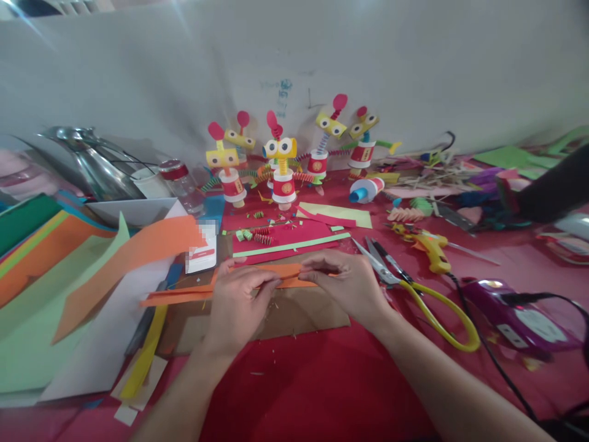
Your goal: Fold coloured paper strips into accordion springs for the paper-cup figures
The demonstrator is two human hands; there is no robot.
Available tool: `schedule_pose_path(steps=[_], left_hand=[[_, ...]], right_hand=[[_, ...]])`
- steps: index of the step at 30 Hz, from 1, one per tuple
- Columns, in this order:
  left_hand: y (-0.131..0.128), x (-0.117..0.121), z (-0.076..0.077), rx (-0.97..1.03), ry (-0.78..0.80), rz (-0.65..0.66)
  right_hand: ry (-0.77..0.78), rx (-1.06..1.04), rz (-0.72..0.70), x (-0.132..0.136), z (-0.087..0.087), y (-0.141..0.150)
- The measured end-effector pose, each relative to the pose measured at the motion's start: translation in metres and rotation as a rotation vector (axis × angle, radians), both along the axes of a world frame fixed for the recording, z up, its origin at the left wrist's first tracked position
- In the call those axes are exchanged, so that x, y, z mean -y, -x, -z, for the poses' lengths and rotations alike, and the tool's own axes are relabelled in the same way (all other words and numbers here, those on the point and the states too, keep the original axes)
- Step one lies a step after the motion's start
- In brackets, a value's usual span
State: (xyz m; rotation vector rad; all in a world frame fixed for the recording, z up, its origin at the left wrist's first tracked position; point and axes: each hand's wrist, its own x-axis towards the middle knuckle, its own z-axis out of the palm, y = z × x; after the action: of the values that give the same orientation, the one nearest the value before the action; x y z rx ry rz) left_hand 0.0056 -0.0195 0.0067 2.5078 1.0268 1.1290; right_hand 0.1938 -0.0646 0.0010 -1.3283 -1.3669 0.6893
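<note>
Between my two hands runs a folded orange paper strip (179,296), its long end sticking out to the left. My left hand (243,294) pinches it between thumb and fingers. A short way to the right, my right hand (343,285) pinches the same strip. Both hands are over a brown cardboard piece (304,310). Orange paper also shows behind the fingers; whether it is the same piece I cannot tell. Just beyond lies red paper with a pale green strip (289,245) and small coiled paper springs (262,236). Scissors with yellow handles (442,319) lie right of my right hand.
Several paper-cup figures (284,184) stand along the wall. A yellow glue gun (432,250) and a purple power strip (519,313) with cables lie right. Coloured paper sheets (41,344), a phone (202,255) and a metal jug (101,166) are left.
</note>
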Motion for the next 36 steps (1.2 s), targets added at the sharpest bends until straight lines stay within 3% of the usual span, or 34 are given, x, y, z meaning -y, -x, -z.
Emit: schedule_pose_path(steps=[4,7,13,19,27,36], left_hand=[[-0.003,0.001,0.005,-0.045,-0.043,0.005],[-0.007,0.003,0.012,-0.116,-0.093,0.016],[-0.008,0.003,0.016,-0.23,-0.129,0.066],[0.005,-0.008,0.006,-0.213,-0.125,0.019],[0.002,-0.006,0.01,-0.194,-0.116,0.064],[0.015,-0.019,0.007,-0.313,-0.173,0.091]], right_hand=[[-0.176,0.479,-0.004,0.003,0.001,0.002],[-0.279,0.696,-0.088,0.002,0.005,0.009],[-0.268,0.8,-0.16,-0.001,0.012,0.007],[-0.312,0.967,-0.022,-0.001,0.008,-0.005],[-0.29,1.003,-0.052,0.001,0.005,0.007],[-0.255,0.993,0.024,-0.002,0.006,-0.01]])
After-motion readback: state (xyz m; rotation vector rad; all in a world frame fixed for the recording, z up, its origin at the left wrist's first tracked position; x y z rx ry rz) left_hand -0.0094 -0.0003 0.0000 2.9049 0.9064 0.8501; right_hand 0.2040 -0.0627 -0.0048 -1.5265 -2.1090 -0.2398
